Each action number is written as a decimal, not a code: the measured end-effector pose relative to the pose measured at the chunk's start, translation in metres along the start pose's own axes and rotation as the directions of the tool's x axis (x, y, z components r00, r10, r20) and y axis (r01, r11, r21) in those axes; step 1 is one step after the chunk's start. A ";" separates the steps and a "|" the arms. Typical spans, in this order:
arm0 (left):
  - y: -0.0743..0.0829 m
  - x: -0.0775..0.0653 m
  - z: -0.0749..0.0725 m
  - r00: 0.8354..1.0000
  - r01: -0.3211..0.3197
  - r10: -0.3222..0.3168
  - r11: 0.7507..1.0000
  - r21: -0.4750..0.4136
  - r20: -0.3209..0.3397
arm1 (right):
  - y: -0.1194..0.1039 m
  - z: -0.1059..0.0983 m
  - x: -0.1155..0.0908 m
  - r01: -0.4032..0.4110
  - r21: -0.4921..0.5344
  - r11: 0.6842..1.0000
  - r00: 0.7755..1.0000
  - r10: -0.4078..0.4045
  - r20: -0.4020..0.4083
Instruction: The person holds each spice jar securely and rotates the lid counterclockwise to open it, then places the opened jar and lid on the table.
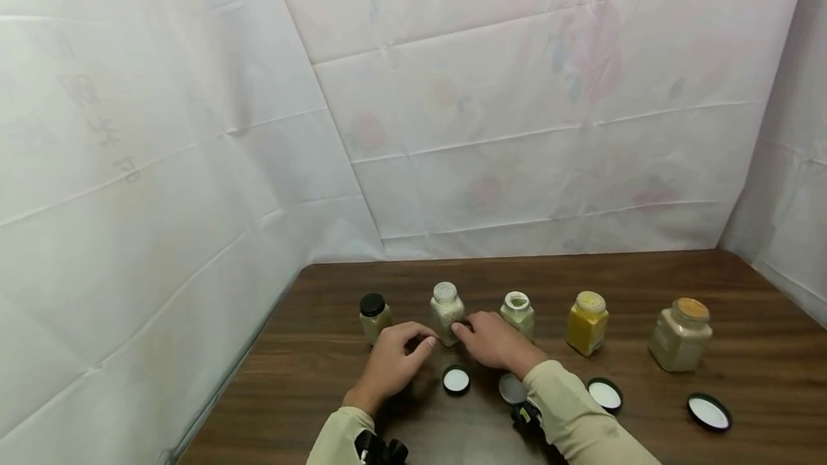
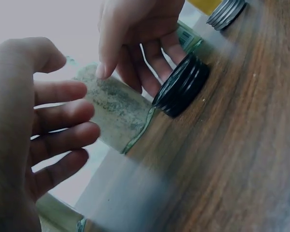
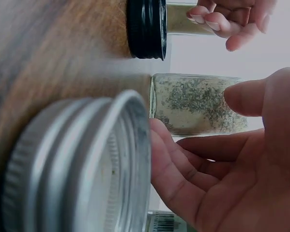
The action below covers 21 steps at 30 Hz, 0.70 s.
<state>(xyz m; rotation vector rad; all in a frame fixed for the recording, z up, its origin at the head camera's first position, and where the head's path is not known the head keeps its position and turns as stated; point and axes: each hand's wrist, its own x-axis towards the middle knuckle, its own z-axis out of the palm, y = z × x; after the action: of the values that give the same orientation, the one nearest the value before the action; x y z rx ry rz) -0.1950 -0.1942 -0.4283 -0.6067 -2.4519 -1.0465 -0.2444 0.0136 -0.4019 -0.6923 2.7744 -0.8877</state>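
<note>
A glass spice jar point(image 1: 444, 312) with a white perforated top stands upright on the table; the right wrist view shows dark flakes against its glass. My right hand point(image 1: 496, 339) holds this spice jar from the right, thumb across its front and fingers along its side. At the jar's left, my left hand point(image 1: 395, 359) is relaxed, fingers slightly bent and apart, holding nothing. A black-rimmed lid point(image 1: 456, 380) lies with its white liner up in front of the jar. Left of the left hand stands a smaller jar point(image 1: 375, 321) with a black lid on.
To the right stand a lidless green-tinted jar point(image 1: 517, 314), a yellow jar point(image 1: 588, 325) and a larger jar point(image 1: 681, 336) with an orange-brown top. In front lie a silver lid point(image 1: 512, 389) and two black-rimmed lids point(image 1: 605, 395). White sheeting point(image 1: 517, 128) surrounds the wooden table.
</note>
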 end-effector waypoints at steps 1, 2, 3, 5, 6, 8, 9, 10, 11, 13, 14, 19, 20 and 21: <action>-0.001 0.000 -0.001 1.000 -0.011 0.010 1.000 -0.006 -0.018 | -0.001 0.000 0.000 -0.004 -0.003 1.000 1.000 0.004 0.002; -0.001 -0.001 -0.001 0.999 -0.020 0.020 1.000 -0.010 -0.033 | -0.001 -0.001 -0.001 -0.008 -0.006 1.000 1.000 0.008 0.004; -0.002 -0.001 -0.001 0.998 -0.031 0.030 0.999 -0.011 -0.046 | -0.002 -0.001 -0.001 -0.013 -0.009 1.000 1.000 0.013 0.007; -0.004 -0.002 -0.002 0.996 -0.047 0.047 0.999 -0.005 -0.073 | -0.003 -0.002 -0.001 -0.023 -0.017 1.000 1.000 0.024 0.016; -0.005 -0.002 -0.002 0.995 -0.057 0.057 0.998 0.002 -0.087 | -0.003 -0.002 -0.001 -0.028 -0.021 0.999 0.999 0.029 0.021; -0.007 -0.003 -0.002 0.989 -0.075 0.078 0.997 0.024 -0.126 | -0.004 -0.003 -0.001 -0.036 -0.028 0.999 0.999 0.037 0.029; -0.008 -0.003 -0.002 0.984 -0.086 0.091 0.996 0.036 -0.150 | -0.004 -0.003 -0.001 -0.038 -0.030 0.999 0.999 0.039 0.033; -0.008 -0.003 -0.003 0.979 -0.095 0.102 0.994 0.048 -0.177 | -0.004 -0.003 -0.001 -0.038 -0.034 0.999 0.999 0.039 0.033; -0.009 -0.003 -0.003 0.972 -0.103 0.112 0.993 0.056 -0.207 | -0.004 -0.004 -0.001 -0.035 -0.038 0.999 0.999 0.036 0.030; -0.009 -0.003 -0.005 0.954 -0.110 0.124 0.992 0.066 -0.273 | -0.005 -0.004 -0.001 -0.031 -0.047 0.998 0.999 0.033 0.025; -0.010 -0.003 -0.006 0.942 -0.113 0.129 0.991 0.070 -0.310 | -0.005 -0.005 -0.001 -0.030 -0.051 0.998 0.999 0.031 0.023; -0.012 -0.005 -0.011 0.865 -0.128 0.143 0.990 0.064 -0.482 | -0.006 -0.006 -0.002 -0.015 -0.061 0.998 1.000 0.016 0.023; -0.013 -0.005 -0.012 0.846 -0.133 0.146 0.989 0.062 -0.513 | -0.007 -0.006 -0.003 -0.010 -0.060 0.998 1.000 0.011 0.025; -0.013 -0.005 -0.013 0.828 -0.139 0.148 0.989 0.057 -0.541 | -0.007 -0.005 -0.003 -0.004 -0.057 0.998 1.000 0.006 0.028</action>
<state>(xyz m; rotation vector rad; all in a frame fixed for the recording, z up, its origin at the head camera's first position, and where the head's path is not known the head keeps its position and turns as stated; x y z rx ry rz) -0.1950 -0.2131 -0.4305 -0.4062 -1.8818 -0.9743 -0.2408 0.0129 -0.3935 -0.7006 2.7851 -0.7952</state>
